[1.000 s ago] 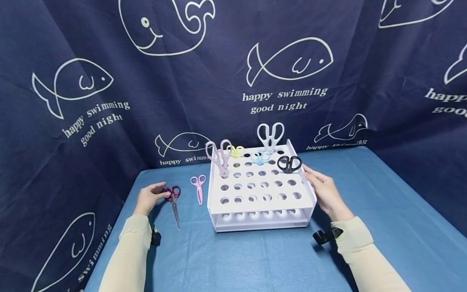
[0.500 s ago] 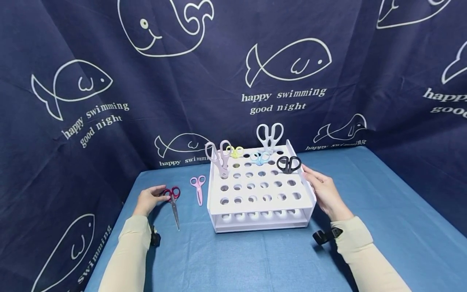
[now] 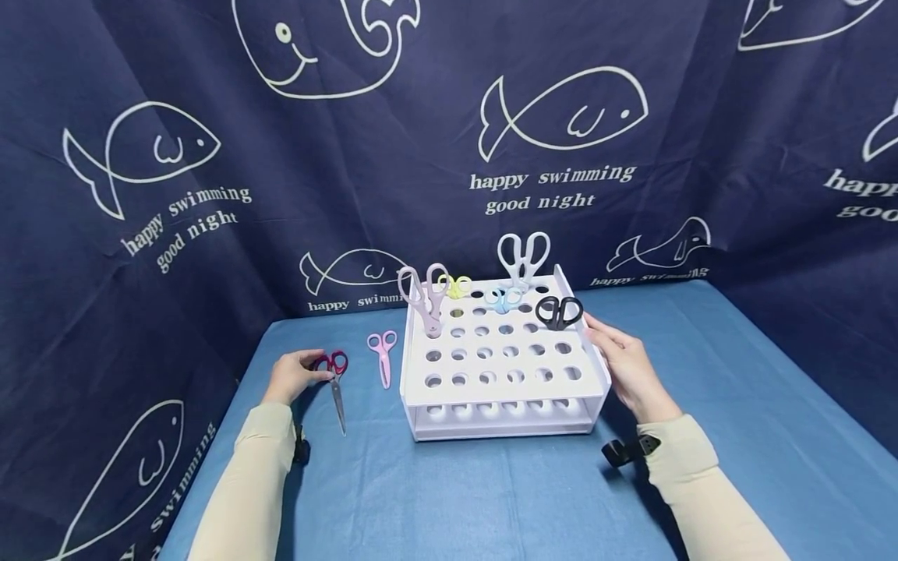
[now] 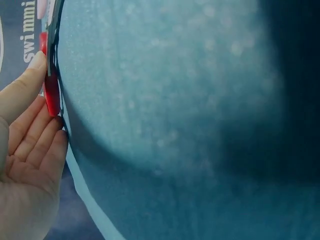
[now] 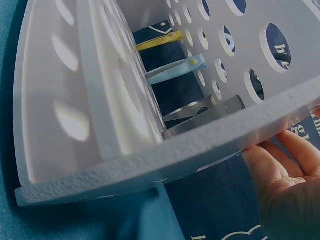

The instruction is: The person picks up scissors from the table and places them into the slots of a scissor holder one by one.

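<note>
Red-handled scissors [image 3: 337, 396] lie on the blue cloth at the left, blades toward the near side. My left hand [image 3: 289, 378] pinches their handle loops between thumb and fingers; the left wrist view shows the thumb against the red handle [image 4: 52, 97]. Pink scissors [image 3: 383, 360] lie just right of them. A white holed rack [image 3: 505, 428] stands in the middle. My right hand [image 3: 627, 370] rests fairly straight fingers and thumb against its right side panel [image 5: 225, 135]. Black-handled scissors [image 3: 559, 313] stand in the rack beside that hand.
The rack also holds mauve scissors [image 3: 425, 300], yellow scissors [image 3: 456, 287], light blue scissors [image 3: 503, 299] and tall pale-handled scissors [image 3: 523, 261]. Behind it hangs a dark blue curtain [image 3: 393, 171] with white fish drawings. Blue cloth [image 3: 463, 506] covers the table.
The head view has shifted slightly. My left thumb has moved a little to the right over the red handles. My right hand stays at the rack's side.
</note>
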`<state>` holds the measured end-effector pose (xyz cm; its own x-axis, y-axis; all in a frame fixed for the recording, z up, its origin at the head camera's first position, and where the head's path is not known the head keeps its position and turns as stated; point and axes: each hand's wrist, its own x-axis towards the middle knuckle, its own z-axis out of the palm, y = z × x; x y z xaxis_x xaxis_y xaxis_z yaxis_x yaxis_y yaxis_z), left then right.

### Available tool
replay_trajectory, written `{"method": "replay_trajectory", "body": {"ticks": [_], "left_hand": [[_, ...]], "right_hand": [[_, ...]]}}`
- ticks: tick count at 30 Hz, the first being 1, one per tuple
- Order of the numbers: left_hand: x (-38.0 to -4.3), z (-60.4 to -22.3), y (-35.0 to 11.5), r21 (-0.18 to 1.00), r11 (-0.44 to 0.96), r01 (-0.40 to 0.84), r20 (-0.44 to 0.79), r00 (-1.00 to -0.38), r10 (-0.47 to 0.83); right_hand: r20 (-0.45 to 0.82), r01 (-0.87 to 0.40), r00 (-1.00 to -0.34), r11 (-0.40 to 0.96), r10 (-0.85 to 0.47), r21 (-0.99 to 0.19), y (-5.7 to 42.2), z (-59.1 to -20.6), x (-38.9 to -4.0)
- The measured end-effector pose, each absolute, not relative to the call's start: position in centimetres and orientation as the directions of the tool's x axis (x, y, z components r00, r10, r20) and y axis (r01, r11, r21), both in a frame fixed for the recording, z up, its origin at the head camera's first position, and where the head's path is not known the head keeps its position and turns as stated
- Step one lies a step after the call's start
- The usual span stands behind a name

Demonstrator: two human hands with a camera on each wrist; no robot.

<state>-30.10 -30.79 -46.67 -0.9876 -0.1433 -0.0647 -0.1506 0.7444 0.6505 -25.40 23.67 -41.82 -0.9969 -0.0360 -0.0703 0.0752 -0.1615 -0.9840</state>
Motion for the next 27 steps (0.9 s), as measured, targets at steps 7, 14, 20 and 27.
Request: {"method": "replay_trajectory", "body": {"ticks": [7,14,20,27], "left_hand": [[-29.91,-46.21,-30.02,0.633,0.758,-0.157,-0.055,-0.986,-0.158],[-29.86,-46.29,-29.98,0.647,0.742,-0.177,-0.071,-0.982,-0.172],[-30.06,-46.39,-30.03,0.634,0.752,-0.18,-0.074,-0.982,-0.172],[-30.53,-46.14,-30.01,0.622,0.768,-0.156,-0.085,-0.988,-0.132]], "right_hand": [[-0.076,0.081,-0.996,-0.146,-0.036,-0.986,23.69,-41.59,-25.34],[-0.077,0.082,-0.996,-0.151,-0.036,-0.985,23.72,-41.83,-25.17],[-0.067,0.073,-0.997,-0.168,-0.038,-0.983,23.78,-41.95,-25.19],[-0.062,0.066,-0.998,-0.165,-0.03,-0.984,23.73,-41.93,-25.27]]}}
